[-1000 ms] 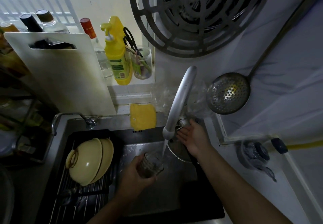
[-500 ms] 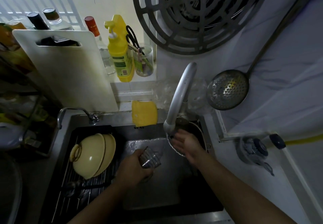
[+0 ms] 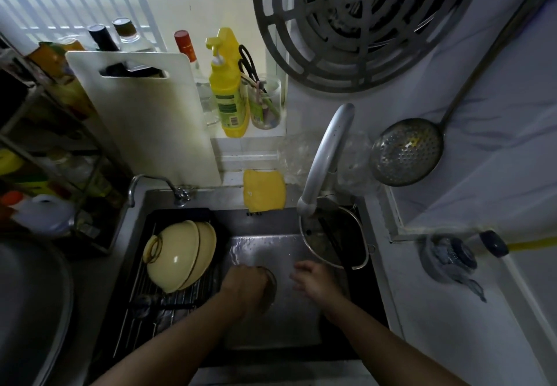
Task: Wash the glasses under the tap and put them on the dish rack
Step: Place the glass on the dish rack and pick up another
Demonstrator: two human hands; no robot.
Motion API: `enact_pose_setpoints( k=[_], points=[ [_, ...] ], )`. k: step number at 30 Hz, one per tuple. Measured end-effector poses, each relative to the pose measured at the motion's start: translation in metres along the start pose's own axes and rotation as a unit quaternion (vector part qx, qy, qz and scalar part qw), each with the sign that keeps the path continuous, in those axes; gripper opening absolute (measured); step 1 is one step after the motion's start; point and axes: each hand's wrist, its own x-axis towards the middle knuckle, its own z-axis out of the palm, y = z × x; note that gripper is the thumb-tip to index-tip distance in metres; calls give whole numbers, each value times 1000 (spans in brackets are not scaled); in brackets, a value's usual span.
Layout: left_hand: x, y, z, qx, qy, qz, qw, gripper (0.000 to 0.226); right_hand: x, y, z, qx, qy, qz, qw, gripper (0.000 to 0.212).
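Head cam: left hand (image 3: 245, 284) is curled down over the sink drain (image 3: 269, 283), and I honestly can't tell if the glass is under it, it's hidden. Right hand (image 3: 315, 278) hangs loose beside it, fingers spread, holding nothing. Dish rack (image 3: 168, 310) to the left holds cream bowls (image 3: 177, 254); tap (image 3: 327, 156) sits above.

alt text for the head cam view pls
Seen from above, a person's left hand holds a glass low in a steel sink, right hand open beside it. Cream bowls sit on a dish rack at left.
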Motion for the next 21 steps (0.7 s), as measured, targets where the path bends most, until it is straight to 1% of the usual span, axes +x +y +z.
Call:
enact_pose_setpoints(
  k=[4,8,11,16,19,21],
  points=[
    [-19,-4,10,-76,38,-30,996,50,-3,13,5,-22,-3,10,1000,28],
    [-49,-24,30,-144,118,-80,979,72,-9,21,4,-43,-15,9,999,16],
    [-78,-54,39,-171,151,-118,967,84,-13,25,4,-70,-21,-1,997,15],
    [-117,-110,43,-167,129,-179,961,71,-14,23,3,-118,-11,-18,993,24],
    [-127,-122,50,-154,107,-178,966,70,-11,18,3,-120,-2,-22,993,30],
    [-130,-124,58,-164,98,-178,965,64,-9,15,4,-118,4,-23,993,30]
  ],
)
